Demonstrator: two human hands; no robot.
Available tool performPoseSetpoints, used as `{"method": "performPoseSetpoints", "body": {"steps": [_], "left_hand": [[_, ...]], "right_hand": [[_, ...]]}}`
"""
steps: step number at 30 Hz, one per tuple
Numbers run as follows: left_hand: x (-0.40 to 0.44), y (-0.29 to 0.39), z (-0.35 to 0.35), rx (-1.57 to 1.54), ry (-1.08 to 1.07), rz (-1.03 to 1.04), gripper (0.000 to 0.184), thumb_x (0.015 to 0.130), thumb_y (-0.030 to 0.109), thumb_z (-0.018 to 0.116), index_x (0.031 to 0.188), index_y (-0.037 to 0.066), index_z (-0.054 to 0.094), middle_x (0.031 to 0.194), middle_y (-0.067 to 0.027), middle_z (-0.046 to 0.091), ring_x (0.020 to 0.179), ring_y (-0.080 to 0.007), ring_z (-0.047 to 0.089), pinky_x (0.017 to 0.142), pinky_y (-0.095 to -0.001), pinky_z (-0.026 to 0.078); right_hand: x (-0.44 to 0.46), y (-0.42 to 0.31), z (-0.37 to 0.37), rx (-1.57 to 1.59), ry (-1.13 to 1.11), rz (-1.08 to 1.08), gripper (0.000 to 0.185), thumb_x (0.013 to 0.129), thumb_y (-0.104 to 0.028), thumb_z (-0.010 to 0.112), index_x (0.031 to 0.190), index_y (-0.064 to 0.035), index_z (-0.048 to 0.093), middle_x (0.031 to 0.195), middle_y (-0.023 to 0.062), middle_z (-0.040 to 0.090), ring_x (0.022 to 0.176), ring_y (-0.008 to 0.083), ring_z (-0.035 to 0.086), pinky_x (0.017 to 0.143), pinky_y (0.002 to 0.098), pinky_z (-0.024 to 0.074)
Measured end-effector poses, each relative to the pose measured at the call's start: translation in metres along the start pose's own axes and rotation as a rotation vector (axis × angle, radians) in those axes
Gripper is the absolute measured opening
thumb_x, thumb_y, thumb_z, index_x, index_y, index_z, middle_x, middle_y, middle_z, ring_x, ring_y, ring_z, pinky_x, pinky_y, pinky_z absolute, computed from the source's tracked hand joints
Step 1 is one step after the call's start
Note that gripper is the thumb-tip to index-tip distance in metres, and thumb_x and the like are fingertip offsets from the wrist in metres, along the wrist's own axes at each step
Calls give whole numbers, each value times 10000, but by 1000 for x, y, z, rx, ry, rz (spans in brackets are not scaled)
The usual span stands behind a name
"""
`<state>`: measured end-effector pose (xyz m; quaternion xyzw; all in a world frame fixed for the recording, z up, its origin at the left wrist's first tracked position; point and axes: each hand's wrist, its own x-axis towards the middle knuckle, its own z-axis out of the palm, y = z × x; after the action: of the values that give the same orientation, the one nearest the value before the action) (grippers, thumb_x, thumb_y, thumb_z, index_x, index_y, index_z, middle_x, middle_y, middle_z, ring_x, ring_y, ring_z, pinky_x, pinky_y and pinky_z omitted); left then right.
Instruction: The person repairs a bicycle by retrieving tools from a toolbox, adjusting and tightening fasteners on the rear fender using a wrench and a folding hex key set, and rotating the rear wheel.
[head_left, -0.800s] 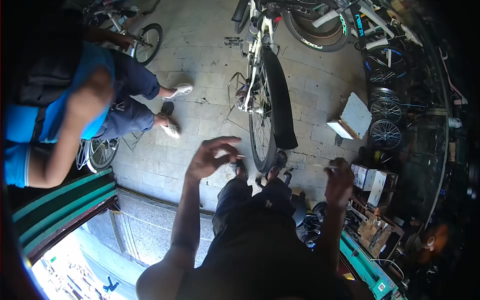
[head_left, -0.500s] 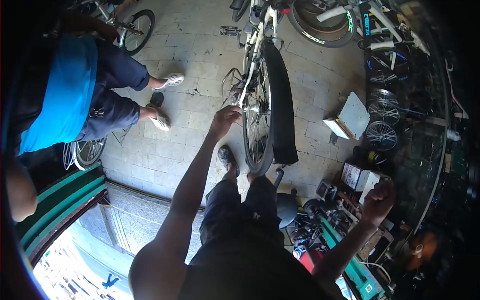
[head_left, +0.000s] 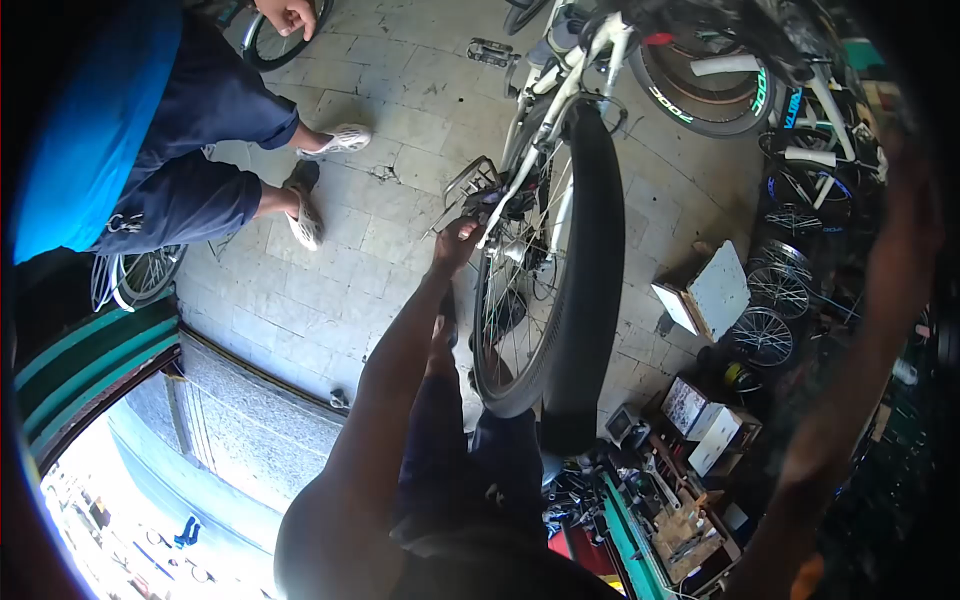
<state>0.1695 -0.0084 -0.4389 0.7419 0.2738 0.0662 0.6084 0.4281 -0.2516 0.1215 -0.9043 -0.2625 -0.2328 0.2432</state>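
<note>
A white-framed bicycle (head_left: 527, 165) stands upright in front of me, its rear wheel (head_left: 508, 405) nearest my legs. A broad black mudguard (head_left: 596, 260) runs along that wheel. At the left side of the wheel hub (head_left: 516, 251), my left hand (head_left: 457, 245) has its fingers curled closed close to the frame end; what they grip is hidden. A pedal (head_left: 472, 181) lies just beyond this hand. My right hand (head_left: 908, 165) is raised at the far right, dark and blurred, so its fingers cannot be made out.
Another person in a blue top (head_left: 95, 130) stands at the left, one hand (head_left: 288, 15) showing. Loose wheels (head_left: 763, 335) and more bicycles line the right side. A small white stool-like object (head_left: 715, 290) sits on the tiled floor. Tools cover a green-edged bench (head_left: 632, 535) below right.
My right hand has risen from the lower right to the upper right edge. The bicycle appears larger and closer. My left hand stays by the hub. The other person's hand has come into view.
</note>
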Motion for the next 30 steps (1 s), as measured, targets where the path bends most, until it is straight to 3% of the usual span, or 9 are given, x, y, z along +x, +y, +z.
{"method": "performPoseSetpoints", "body": {"steps": [3, 6, 8, 12, 16, 19, 23, 26, 30], "left_hand": [[-1, 3, 9, -4, 27, -24, 165, 893, 199, 709, 976, 56, 701, 895, -105, 727, 850, -220, 700, 759, -364, 552], [1, -8, 15, -118, -11, -48, 137, 889, 165, 657, 940, 41, 688, 831, -86, 687, 778, -204, 654, 720, -340, 504], [2, -8, 23, -174, 16, -94, 134, 889, 162, 654, 924, 35, 683, 816, -89, 673, 747, -201, 629, 697, -347, 488], [1, 14, 23, -245, 77, -195, 215, 907, 236, 628, 836, 34, 650, 723, -34, 585, 658, -141, 506, 619, -327, 402], [10, 43, 26, -434, 63, -410, 314, 908, 310, 637, 739, 47, 614, 672, 0, 538, 654, -101, 453, 597, -303, 352], [8, -66, 53, -377, -14, -339, 264, 918, 280, 625, 817, 40, 672, 734, -20, 597, 678, -114, 497, 608, -308, 380], [6, -56, 44, 581, -76, 140, 68, 877, 111, 610, 891, 95, 674, 804, -48, 668, 782, -183, 647, 661, -374, 486], [5, -58, 53, -820, 77, -403, 268, 817, 119, 669, 1051, -12, 678, 967, -78, 694, 837, -177, 623, 739, -346, 479], [5, -68, 57, -1139, -96, -382, 245, 929, 179, 591, 1117, 32, 649, 1098, -75, 645, 969, -196, 613, 876, -365, 479]], "right_hand": [[72, -41, 70, 555, 152, 434, 337, 867, -11, 603, 623, -83, 381, 580, -13, 352, 522, 90, 243, 482, 291, 251], [130, -110, 124, 160, -402, -494, 372, 945, -166, 622, 630, -84, 443, 541, -39, 334, 486, 76, 291, 478, 315, 278], [133, -140, 156, 10, -587, -805, 400, 971, -218, 629, 632, -84, 464, 528, -47, 328, 474, 71, 307, 477, 323, 288], [112, -175, 183, -253, -1147, -549, 382, 971, -220, 622, 648, -74, 479, 527, -27, 345, 469, 59, 320, 456, 310, 271], [106, -152, 199, -316, -1167, -506, 364, 968, -230, 619, 665, -72, 492, 541, -21, 364, 484, 68, 338, 470, 314, 283], [108, -138, 205, -287, -1147, -509, 351, 965, -238, 616, 678, -71, 501, 552, -16, 378, 494, 75, 352, 481, 317, 292], [110, -123, 210, -275, -1129, -495, 335, 962, -248, 613, 696, -70, 513, 567, -9, 397, 509, 85, 370, 495, 321, 305], [112, -116, 209, -279, -1116, -488, 325, 959, -255, 610, 709, -68, 522, 578, -4, 412, 520, 92, 383, 506, 324, 314], [115, -107, 209, -280, -1101, -466, 312, 956, -266, 607, 727, -67, 534, 593, 3, 431, 535, 102, 402, 520, 328, 326]]}}
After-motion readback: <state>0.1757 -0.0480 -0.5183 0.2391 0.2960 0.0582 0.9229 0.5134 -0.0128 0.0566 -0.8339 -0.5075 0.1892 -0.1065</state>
